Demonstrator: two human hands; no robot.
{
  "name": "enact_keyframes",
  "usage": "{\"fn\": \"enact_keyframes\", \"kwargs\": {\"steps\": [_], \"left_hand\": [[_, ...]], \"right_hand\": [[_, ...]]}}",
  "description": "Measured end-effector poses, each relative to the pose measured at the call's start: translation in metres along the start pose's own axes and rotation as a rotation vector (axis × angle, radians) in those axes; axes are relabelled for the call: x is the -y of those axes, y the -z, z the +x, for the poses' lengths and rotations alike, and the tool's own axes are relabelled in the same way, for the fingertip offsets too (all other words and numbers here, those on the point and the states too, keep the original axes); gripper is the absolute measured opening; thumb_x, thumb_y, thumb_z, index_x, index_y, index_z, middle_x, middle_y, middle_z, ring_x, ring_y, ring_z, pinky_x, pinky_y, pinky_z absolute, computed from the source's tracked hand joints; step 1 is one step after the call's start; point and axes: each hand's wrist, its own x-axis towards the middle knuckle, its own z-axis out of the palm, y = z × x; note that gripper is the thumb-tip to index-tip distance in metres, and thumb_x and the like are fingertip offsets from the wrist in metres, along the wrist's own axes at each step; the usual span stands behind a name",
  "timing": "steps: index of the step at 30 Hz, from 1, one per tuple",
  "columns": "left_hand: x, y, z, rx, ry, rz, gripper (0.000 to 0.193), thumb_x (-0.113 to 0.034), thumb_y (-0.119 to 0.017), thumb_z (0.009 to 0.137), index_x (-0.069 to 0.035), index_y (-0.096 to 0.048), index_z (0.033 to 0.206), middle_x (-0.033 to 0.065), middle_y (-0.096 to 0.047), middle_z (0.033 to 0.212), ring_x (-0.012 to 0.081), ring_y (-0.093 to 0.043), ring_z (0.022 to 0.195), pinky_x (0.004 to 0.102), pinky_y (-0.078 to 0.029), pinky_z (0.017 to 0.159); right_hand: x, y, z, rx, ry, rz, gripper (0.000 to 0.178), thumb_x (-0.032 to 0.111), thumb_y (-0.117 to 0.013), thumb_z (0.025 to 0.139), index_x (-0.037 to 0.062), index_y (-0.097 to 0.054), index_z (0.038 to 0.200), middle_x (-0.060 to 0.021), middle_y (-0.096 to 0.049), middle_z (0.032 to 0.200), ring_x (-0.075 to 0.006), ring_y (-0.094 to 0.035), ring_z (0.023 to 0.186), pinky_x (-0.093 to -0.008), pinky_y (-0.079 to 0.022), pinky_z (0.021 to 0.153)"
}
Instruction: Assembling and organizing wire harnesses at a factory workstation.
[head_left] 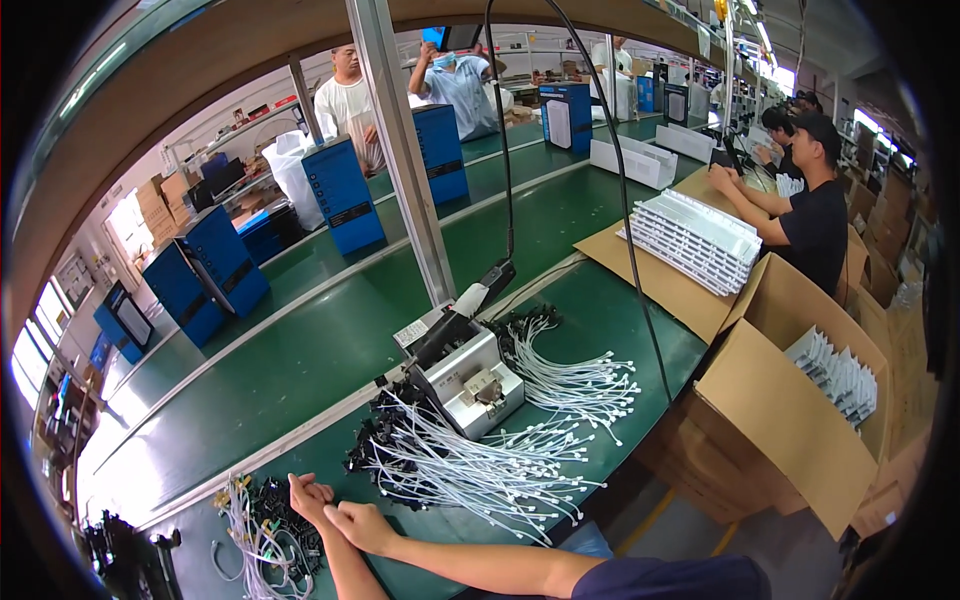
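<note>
My two hands meet at the near edge of the green bench, beside dark connectors. My left hand (pixel 310 494) has loosely curled fingers, with nothing visible in them. Across that arm lies my right hand (pixel 365 528), closed about the left wrist; its fingertips are partly hidden. To their left is a bundle of white and yellowish cables (pixel 262 545) with black ends. On the right, a large fan of white cables (pixel 480 465) with black connectors spreads before a small silver bench machine (pixel 470 385). A second cable bunch (pixel 575 385) lies behind it.
A metal post (pixel 400 150) and hanging black cable (pixel 625 190) rise beyond the machine. Blue boxes (pixel 343 195) stand on the far line. White slatted parts (pixel 693 240) lie on cardboard at right, near an open carton (pixel 790 420). A co-worker (pixel 815 200) sits there; others stand opposite.
</note>
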Motion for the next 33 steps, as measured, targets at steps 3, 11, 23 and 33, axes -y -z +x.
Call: {"fn": "enact_keyframes", "kwargs": {"steps": [3,11,23,33], "left_hand": [[0.006,-0.002,-0.002,-0.042,0.06,0.084,0.04,-0.031,-0.047,0.089,0.0,-0.053,0.065,-0.0007,-0.029,0.037,0.009,-0.027,0.029,0.023,-0.024,0.032],[0.005,-0.012,-0.01,0.036,-0.015,0.331,0.039,-0.031,-0.049,0.089,0.0,-0.054,0.066,-0.0024,-0.03,0.038,0.0058,-0.027,0.031,0.0213,-0.023,0.031],[0.009,-0.008,-0.008,0.038,-0.006,0.367,0.039,-0.032,-0.05,0.088,0.0,-0.053,0.065,-0.0024,-0.031,0.038,0.0051,-0.026,0.03,0.0207,-0.023,0.031],[0.01,-0.007,-0.007,0.044,-0.026,0.379,0.038,-0.031,-0.051,0.088,-0.001,-0.054,0.065,-0.0021,-0.032,0.038,0.0055,-0.027,0.03,0.0208,-0.023,0.03]], "right_hand": [[-0.003,0.001,0.0,0.086,0.025,-0.033,0.039,0.029,-0.052,0.085,-0.0018,-0.049,0.062,-0.0138,-0.048,0.052,-0.0163,-0.044,0.044,-0.0328,-0.036,0.045],[-0.011,0.0,0.005,0.068,0.009,-0.012,0.039,0.029,-0.052,0.086,-0.0023,-0.048,0.062,-0.0138,-0.048,0.052,-0.017,-0.044,0.044,-0.0328,-0.035,0.044],[-0.016,0.0,0.004,0.089,-0.013,0.003,0.039,0.03,-0.05,0.086,-0.0031,-0.051,0.065,-0.0146,-0.05,0.053,-0.0178,-0.047,0.044,-0.0332,-0.035,0.044],[-0.016,0.0,0.006,0.117,-0.018,-0.007,0.038,0.03,-0.051,0.086,-0.0037,-0.053,0.068,-0.0147,-0.052,0.054,-0.0175,-0.049,0.045,-0.0326,-0.036,0.044]]}}
